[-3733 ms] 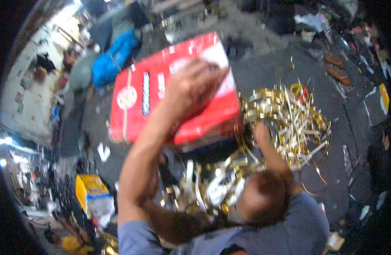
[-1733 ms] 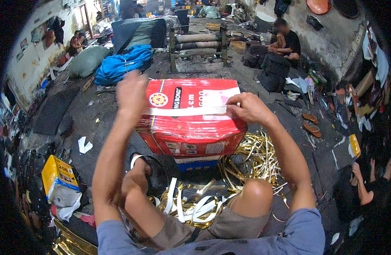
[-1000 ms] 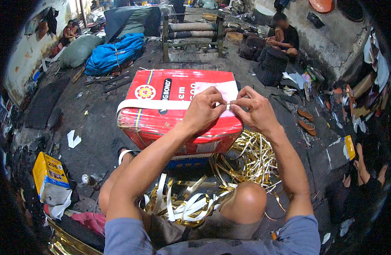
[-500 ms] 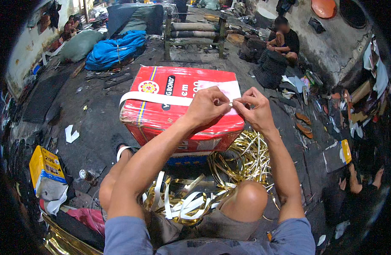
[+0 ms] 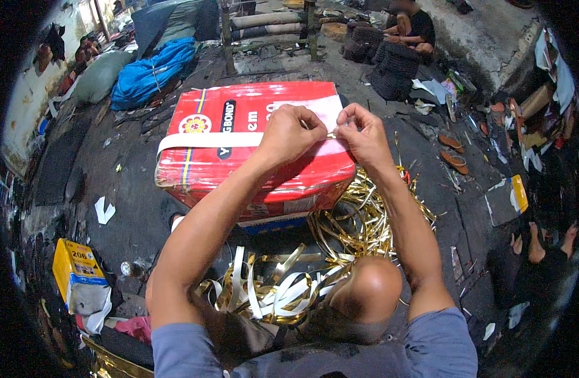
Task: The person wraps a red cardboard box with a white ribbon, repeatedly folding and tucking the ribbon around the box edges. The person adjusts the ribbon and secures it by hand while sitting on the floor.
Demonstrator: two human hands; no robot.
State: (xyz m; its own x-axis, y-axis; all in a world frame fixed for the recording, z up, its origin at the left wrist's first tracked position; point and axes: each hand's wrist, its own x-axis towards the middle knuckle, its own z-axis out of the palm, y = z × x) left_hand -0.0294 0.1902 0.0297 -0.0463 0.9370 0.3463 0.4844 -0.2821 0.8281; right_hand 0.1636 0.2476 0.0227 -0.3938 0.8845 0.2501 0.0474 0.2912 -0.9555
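Observation:
A large red cardboard box (image 5: pixel 289 171) stands before me, with a flat white strip (image 5: pixel 214 140) lying across its top from the left edge toward my left hand. My left hand (image 5: pixel 289 134) is above the box top, thumb and fingers pinched together. Close by, my right hand (image 5: pixel 365 133) pinches as well, and the fingertips of both hands nearly meet. A small pale end of strip shows between them; the rest is hidden by my fingers. Under my hands lies a pale pink patch (image 5: pixel 327 108) on the box.
Coiled gold strips (image 5: pixel 365 217) lie right of the box; white and gold strips (image 5: pixel 283 293) heap between my legs. A yellow-and-blue box (image 5: pixel 81 271) is at left, sandals (image 5: pixel 453 162) at right. A seated person (image 5: pixel 418 28) and a blue bundle (image 5: pixel 154 70) are farther back.
The view has tilted down and shifted, so the box and hands appear higher and farther left. Both hands keep their pinch near the same part of the box.

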